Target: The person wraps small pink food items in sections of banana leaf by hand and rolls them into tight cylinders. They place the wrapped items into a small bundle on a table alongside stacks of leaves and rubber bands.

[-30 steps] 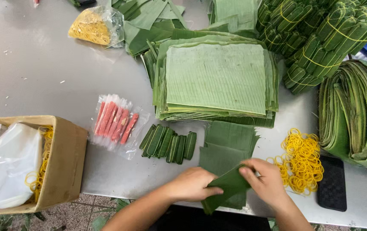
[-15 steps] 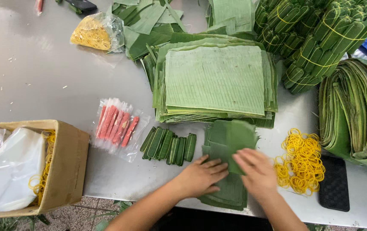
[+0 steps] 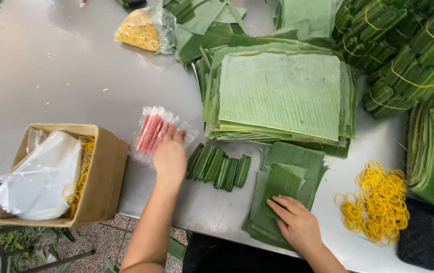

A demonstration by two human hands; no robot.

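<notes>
A worker's left hand (image 3: 169,155) rests open-fingered on a light, slippery clear packet of red sausage sticks (image 3: 152,132) on the steel table (image 3: 50,76), best pinched at its edge; the right hand (image 3: 298,225) presses flat on small, limp banana-leaf pieces (image 3: 288,177).

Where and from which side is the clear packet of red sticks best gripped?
Probably at its near end, from above: the packet of red sticks lies flat on the table, the left hand already rests there, and its far end is free.
</notes>
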